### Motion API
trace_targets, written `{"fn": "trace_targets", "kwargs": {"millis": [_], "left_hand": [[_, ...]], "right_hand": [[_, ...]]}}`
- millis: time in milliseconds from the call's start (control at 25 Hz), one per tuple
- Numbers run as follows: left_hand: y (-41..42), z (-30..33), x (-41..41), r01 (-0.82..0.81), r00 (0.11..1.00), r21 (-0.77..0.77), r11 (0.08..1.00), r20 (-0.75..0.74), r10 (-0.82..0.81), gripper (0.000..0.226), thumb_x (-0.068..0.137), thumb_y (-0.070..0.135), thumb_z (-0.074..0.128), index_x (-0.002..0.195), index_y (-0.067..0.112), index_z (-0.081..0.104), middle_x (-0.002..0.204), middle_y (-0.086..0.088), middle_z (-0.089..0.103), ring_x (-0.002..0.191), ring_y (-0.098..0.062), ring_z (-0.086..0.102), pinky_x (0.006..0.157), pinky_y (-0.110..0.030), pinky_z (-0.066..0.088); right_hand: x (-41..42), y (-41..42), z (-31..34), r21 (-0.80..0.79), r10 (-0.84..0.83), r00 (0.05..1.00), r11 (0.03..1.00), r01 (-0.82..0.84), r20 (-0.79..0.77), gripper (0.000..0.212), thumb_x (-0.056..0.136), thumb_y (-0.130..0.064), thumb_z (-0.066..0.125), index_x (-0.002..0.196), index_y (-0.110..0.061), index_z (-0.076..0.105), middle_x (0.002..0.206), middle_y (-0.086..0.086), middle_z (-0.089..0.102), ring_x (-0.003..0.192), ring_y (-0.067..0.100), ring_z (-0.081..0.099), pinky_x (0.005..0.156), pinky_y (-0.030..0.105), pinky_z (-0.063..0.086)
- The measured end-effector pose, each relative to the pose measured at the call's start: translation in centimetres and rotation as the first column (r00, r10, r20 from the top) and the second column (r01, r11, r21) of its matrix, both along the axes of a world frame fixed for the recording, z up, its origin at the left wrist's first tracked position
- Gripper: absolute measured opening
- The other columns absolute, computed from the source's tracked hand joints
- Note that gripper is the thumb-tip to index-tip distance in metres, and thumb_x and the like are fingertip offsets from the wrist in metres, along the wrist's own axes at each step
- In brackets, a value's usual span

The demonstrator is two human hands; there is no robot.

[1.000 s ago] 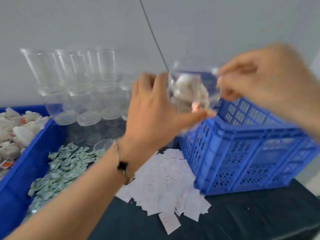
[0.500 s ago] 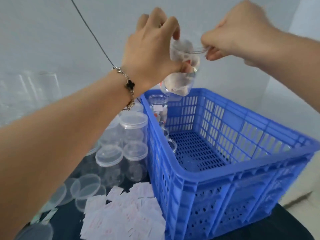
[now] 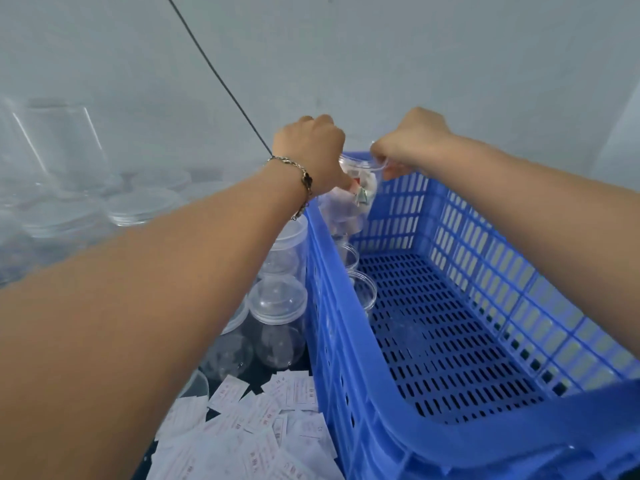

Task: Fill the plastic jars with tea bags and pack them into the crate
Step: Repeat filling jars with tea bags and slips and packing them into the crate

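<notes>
Landmark: blue crate (image 3: 408, 441), perforated floor and slotted walls, standing on a dark table (image 3: 258, 377).
Filled jar (image 3: 349, 202): clear plastic, packed with tea bags (image 3: 360, 188), held upright over the crate's far-left corner, its lower part already below the crate's rim.
Left hand (image 3: 311, 150): fingers curled round the filled jar's upper part from the side away from the crate's middle; bracelet (image 3: 301, 178) at the wrist.
Right hand (image 3: 405, 147): fingertips pinched on the filled jar's rim or lid edge, above the crate's far wall; which of the two, impossible to tell.
Jars inside crate (image 3: 363, 289): at least two more clear ones, standing along the crate's left wall, nearer than the held jar; contents not clear.
Lidded empty jars (image 3: 280, 303): clear, standing just outside the crate's left wall, some stacked on each other.
Paper slips (image 3: 256, 431): white with red print, heaped loosely on the table outside the crate's near-left corner.
Loose lids (image 3: 142, 206): clear, round, blurred, well to the left of the crate, with tall stacked clear jars (image 3: 59, 147) behind them.
Cable (image 3: 214, 74): thin, dark, slanting down across the pale wall toward the crate's far-left corner, passing behind the left hand.
</notes>
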State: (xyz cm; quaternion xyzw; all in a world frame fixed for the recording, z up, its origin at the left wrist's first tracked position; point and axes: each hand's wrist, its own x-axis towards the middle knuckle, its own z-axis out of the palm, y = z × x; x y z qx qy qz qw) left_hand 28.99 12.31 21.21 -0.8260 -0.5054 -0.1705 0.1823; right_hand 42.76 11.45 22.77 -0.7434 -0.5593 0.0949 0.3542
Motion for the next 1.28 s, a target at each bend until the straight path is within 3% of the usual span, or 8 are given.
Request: {"fn": "trace_targets", "kwargs": {"millis": [120, 200, 280, 440, 680, 800, 880, 1280], "left_hand": [[0.9, -0.7, 0.9, -0.114, 0.989, -0.08, 0.99, -0.106, 0.106, 0.057, 0.068, 0.067, 0.07, 0.066, 0.015, 0.047, 0.075, 0.0, 0.051, 0.079, -0.022, 0.046, 0.082, -0.03, 0.034], [1.3, -1.1, 1.7, -0.173, 0.975, -0.144, 0.974, -0.166, 0.149, 0.061, 0.064, 0.068, 0.073, 0.061, 0.017, 0.039, 0.064, 0.003, 0.044, 0.077, -0.019, 0.045, 0.102, -0.032, 0.03], [1.6, -1.9, 2.3, -0.212, 0.959, -0.173, 0.962, -0.227, 0.171, 0.062, 0.063, 0.068, 0.073, 0.063, 0.017, 0.038, 0.067, 0.004, 0.047, 0.081, -0.018, 0.047, 0.111, -0.035, 0.021], [1.6, -3.5, 2.3, -0.23, 0.953, -0.183, 0.956, -0.243, 0.182, 0.058, 0.063, 0.066, 0.075, 0.075, 0.018, 0.044, 0.092, 0.001, 0.056, 0.105, -0.018, 0.055, 0.109, -0.036, 0.024], [1.5, -4.0, 2.7, -0.182, 0.952, -0.045, 0.982, -0.257, 0.165, 0.052, 0.072, 0.059, 0.072, 0.069, 0.019, 0.039, 0.078, 0.001, 0.049, 0.104, -0.021, 0.059, 0.11, -0.036, 0.022], [1.5, -3.9, 2.8, -0.164, 0.97, -0.04, 0.986, -0.189, 0.153, 0.055, 0.076, 0.055, 0.071, 0.062, 0.017, 0.034, 0.065, 0.001, 0.036, 0.094, -0.023, 0.058, 0.103, -0.034, 0.029], [1.4, -4.0, 2.8, -0.166, 0.976, -0.033, 0.986, -0.151, 0.159, 0.053, 0.08, 0.049, 0.069, 0.061, 0.017, 0.032, 0.063, 0.002, 0.035, 0.079, -0.023, 0.051, 0.082, -0.031, 0.033], [1.1, -4.0, 2.8, -0.161, 0.977, -0.075, 0.984, -0.152, 0.148, 0.059, 0.068, 0.054, 0.078, 0.06, 0.019, 0.032, 0.062, 0.001, 0.036, 0.067, -0.02, 0.044, 0.06, -0.029, 0.03]], "right_hand": [[-0.1, 0.9, -1.8, -0.09, 0.018, 1.0, 0.996, -0.016, 0.014, 0.014, 0.073, -0.013, 0.064, 0.063, -0.014, 0.055, 0.032, -0.006, 0.053, 0.032, 0.006, 0.057, 0.03, 0.01, 0.037], [0.1, 1.1, -2.9, -0.112, 0.023, 0.998, 0.994, -0.016, 0.06, 0.017, 0.078, -0.016, 0.062, 0.066, -0.014, 0.05, 0.031, -0.008, 0.051, 0.031, 0.004, 0.055, 0.029, 0.012, 0.031], [0.3, 1.2, -4.1, -0.125, 0.032, 0.996, 0.992, -0.021, 0.086, 0.019, 0.083, -0.017, 0.06, 0.069, -0.013, 0.048, 0.039, -0.006, 0.057, 0.035, 0.005, 0.055, 0.036, 0.017, 0.033], [-0.8, 1.4, -5.6, -0.124, 0.044, 0.98, 0.992, -0.02, 0.195, 0.029, 0.086, -0.008, 0.055, 0.062, -0.011, 0.039, 0.054, 0.001, 0.049, 0.041, 0.009, 0.042, 0.036, 0.021, 0.027], [-0.9, 1.8, -6.1, -0.142, 0.034, 0.96, 0.99, 0.006, 0.279, 0.03, 0.085, 0.001, 0.05, 0.06, -0.008, 0.037, 0.062, 0.007, 0.042, 0.05, 0.017, 0.036, 0.04, 0.025, 0.023], [-0.5, 1.8, -5.1, -0.045, 0.045, 0.973, 0.998, -0.036, 0.226, 0.013, 0.081, 0.0, 0.049, 0.071, -0.007, 0.052, 0.076, 0.014, 0.055, 0.063, 0.023, 0.048, 0.043, 0.025, 0.03], [-0.2, 1.7, -4.7, -0.018, 0.059, 0.984, 0.998, -0.057, 0.17, 0.01, 0.08, -0.004, 0.051, 0.076, -0.01, 0.057, 0.076, 0.011, 0.059, 0.056, 0.018, 0.046, 0.043, 0.023, 0.032], [-0.3, 1.8, -5.7, -0.02, 0.052, 0.972, 0.999, -0.049, 0.23, 0.025, 0.079, 0.001, 0.049, 0.059, -0.011, 0.04, 0.06, 0.006, 0.041, 0.048, 0.016, 0.031, 0.043, 0.023, 0.027]]}}
